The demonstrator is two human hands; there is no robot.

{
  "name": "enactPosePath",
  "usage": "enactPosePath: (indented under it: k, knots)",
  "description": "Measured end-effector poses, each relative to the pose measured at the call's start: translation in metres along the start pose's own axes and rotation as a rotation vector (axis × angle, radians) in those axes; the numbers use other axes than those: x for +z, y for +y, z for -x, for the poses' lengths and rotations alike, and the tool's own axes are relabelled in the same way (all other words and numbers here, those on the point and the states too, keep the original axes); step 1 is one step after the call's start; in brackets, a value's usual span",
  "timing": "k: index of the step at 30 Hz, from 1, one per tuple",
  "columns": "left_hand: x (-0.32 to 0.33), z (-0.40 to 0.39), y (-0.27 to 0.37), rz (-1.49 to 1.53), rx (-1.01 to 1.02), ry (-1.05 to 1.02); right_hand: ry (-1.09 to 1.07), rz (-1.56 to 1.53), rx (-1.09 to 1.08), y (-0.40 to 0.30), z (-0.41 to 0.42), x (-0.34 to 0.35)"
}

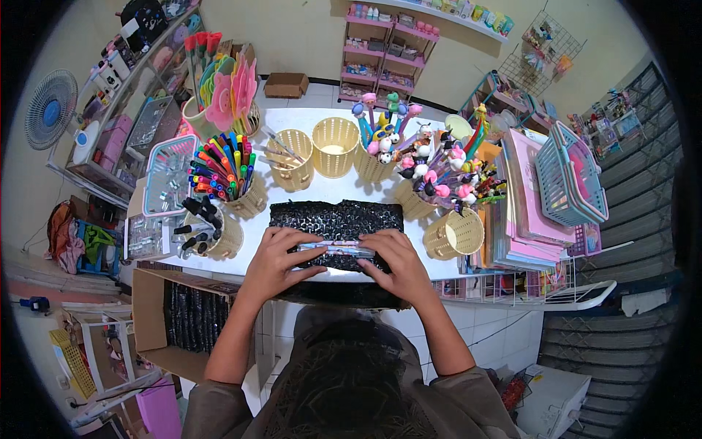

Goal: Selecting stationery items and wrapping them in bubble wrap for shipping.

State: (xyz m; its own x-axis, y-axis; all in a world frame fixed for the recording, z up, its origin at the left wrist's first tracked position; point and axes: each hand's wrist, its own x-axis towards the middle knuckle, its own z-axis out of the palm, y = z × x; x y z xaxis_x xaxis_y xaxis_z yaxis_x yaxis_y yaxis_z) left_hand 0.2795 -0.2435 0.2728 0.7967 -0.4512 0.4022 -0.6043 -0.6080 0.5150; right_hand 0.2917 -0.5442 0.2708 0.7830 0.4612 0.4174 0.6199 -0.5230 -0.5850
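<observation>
A sheet of black bubble wrap (337, 215) lies across the white table (323, 193) in front of me, its near part hanging at the table edge. A small bundle of slim pens (341, 249) with patterned barrels rests crosswise on the wrap. My left hand (278, 260) has its fingers and thumb about the bundle's left end. At the right end, my right hand (399, 262) holds it the same way. Fingers cover both tips, so the exact number of pens is hard to tell.
Woven cream baskets stand around the wrap, holding colored markers (222, 164), black pens (202, 222), clear-barreled pens (282, 148) and animal-topped pens (433, 170). Stacked folders (529, 192) carry a blue plastic basket (567, 175). Lower left, a cardboard box (149, 313) contains black-wrapped packs (194, 315).
</observation>
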Motion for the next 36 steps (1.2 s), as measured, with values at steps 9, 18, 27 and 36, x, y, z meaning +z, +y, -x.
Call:
enactPosePath:
  k: [9, 18, 27, 36]
  knots:
    - [0.005, 0.004, -0.002, 0.023, 0.030, 0.016, -0.004, -0.143, 0.004, 0.007, -0.001, 0.000]
    - [0.006, 0.006, -0.004, -0.067, 0.104, -0.006, 0.006, -0.218, 0.047, 0.006, -0.001, -0.002]
    - [0.007, 0.004, -0.005, -0.037, 0.076, 0.030, -0.003, -0.079, -0.089, -0.006, -0.005, -0.009]
    - [0.007, -0.006, -0.007, 0.054, 0.021, 0.038, -0.024, -0.086, -0.058, 0.009, 0.003, -0.002]
